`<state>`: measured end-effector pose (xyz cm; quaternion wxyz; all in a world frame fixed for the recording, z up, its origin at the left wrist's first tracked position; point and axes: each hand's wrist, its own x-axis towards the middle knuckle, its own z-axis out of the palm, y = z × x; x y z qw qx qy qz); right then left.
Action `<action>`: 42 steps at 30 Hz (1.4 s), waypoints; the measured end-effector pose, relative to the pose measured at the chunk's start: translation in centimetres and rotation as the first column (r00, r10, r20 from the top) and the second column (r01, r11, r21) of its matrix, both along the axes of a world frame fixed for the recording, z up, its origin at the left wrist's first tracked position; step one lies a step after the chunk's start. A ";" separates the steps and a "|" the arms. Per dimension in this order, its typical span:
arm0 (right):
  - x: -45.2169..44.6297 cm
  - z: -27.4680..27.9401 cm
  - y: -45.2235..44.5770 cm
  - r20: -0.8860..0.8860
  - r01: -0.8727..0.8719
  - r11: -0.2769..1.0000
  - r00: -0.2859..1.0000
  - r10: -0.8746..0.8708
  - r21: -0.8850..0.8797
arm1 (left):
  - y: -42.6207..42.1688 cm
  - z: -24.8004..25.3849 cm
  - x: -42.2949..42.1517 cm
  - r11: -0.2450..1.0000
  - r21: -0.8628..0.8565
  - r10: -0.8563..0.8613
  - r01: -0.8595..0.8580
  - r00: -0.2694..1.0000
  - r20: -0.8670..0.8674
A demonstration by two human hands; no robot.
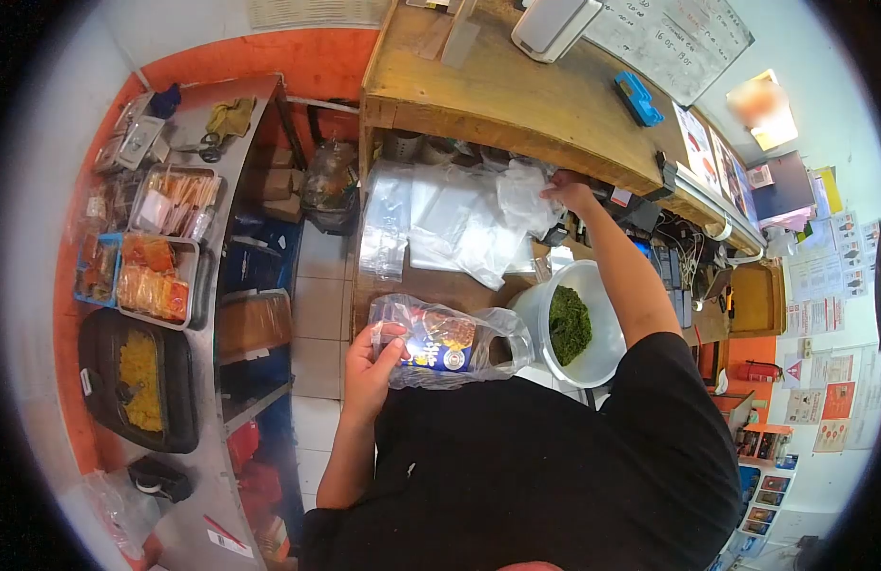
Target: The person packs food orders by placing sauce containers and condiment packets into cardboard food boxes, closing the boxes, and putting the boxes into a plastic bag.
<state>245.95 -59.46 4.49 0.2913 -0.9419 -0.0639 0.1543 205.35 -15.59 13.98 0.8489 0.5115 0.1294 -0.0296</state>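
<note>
My left hand (369,369) is closed on a clear plastic carrier bag (502,347), held in front of my black shirt. Inside the bag lies a package with a blue and orange food print (442,341). My right hand (569,190) reaches under the wooden counter, its fingers pinching a crumpled clear plastic bag (523,198). Beneath that, stacks of flat clear bags (450,214) cover the shelf. Close below my right forearm stands a whitish bucket (607,341) with chopped green herbs (570,325) in it.
The wooden counter (497,81) overhangs the shelf; a blue tape dispenser (638,99) sits on top. Cables (671,226) crowd the shelf's right end. At left, a metal table (197,381) carries trays of packed food, scissors (208,147) and a black pan (93,381) of yellow food.
</note>
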 end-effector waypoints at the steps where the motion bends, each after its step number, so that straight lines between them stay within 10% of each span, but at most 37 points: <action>1: -0.8 0.7 0.6 0.040 0.028 0.998 0.999 -0.030 0.050 | 0.0 0.0 0.0 1.000 0.013 0.004 -0.004 1.000 -0.006; 6: -4.4 5.7 3.5 -0.116 0.155 0.951 0.985 -0.128 0.267 | 0.0 0.0 0.1 0.999 0.030 0.017 -0.016 1.000 -0.020; 10: -3.6 3.6 2.0 0.244 -0.148 0.986 0.962 0.123 0.083 | 0.2 -0.1 0.2 0.999 0.049 0.000 0.000 1.000 -0.015; 15: -5.8 6.7 4.2 0.201 -0.040 0.997 0.979 0.027 0.061 | 0.1 -0.4 0.3 0.999 0.049 -0.012 0.014 0.999 -0.043; 17: -6.9 8.4 5.1 -0.081 0.128 0.985 0.990 -0.119 0.113 | 0.1 -0.2 0.5 0.998 0.046 -0.031 0.033 0.998 -0.053; 24: -7.9 8.0 5.1 -0.022 0.058 0.922 0.998 -0.054 0.384 | 0.2 -0.1 1.0 1.000 0.017 -0.024 0.025 0.998 -0.063; 30: -8.9 12.6 9.0 -0.196 0.369 0.507 0.912 -0.361 0.779 | 0.4 -0.3 1.4 0.999 -0.014 -0.053 0.053 0.996 -0.065; 33: -9.0 15.7 7.8 -0.794 0.394 0.825 0.599 0.104 0.406 | 0.5 -0.5 1.5 0.998 -0.013 -0.055 0.055 0.997 -0.051; 34: -9.1 15.2 8.0 -0.795 0.396 0.824 0.598 0.103 0.405 | 0.6 -0.5 1.6 0.998 -0.017 -0.061 0.060 0.997 -0.051; 36: -9.0 12.4 8.0 -0.523 0.085 0.985 0.839 -0.151 -0.149 | 0.6 -0.6 1.8 0.998 -0.023 -0.068 0.067 0.996 -0.050; 39: -4.4 4.1 3.9 -0.408 -0.255 0.915 0.906 0.113 -0.312 | 0.5 -0.7 1.9 0.997 0.010 -0.079 0.080 0.995 -0.060; 42: -2.0 -2.7 3.9 -0.336 -0.142 0.837 0.940 -0.052 -0.528 | 0.4 -0.2 2.2 0.997 0.000 -0.079 0.079 0.994 -0.070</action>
